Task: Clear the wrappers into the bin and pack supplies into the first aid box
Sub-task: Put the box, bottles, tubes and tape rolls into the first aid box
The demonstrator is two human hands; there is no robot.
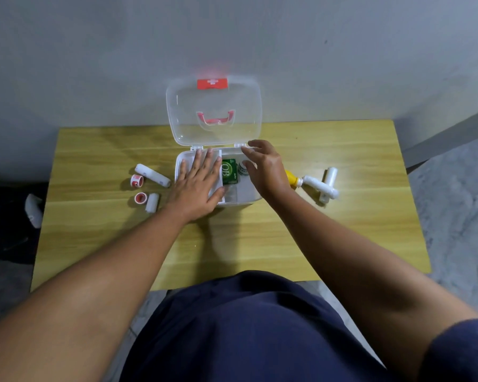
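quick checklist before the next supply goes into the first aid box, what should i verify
1. Lid open and out of the way: ok, it stands up behind the first aid box.
2. Left hand free to pick up: cannot tell, it lies flat over the white tray in the box's left part.
3. Right hand empty: cannot tell, its fingers curl by the box's back rim.
4. Room in the box: ok, bare floor shows near the green packet.
5. Supplies left on the table: not ok, bandage rolls, tape rolls and a yellow-capped bottle lie outside.
6. Wrappers cleared: cannot tell, no bin clearly in view.
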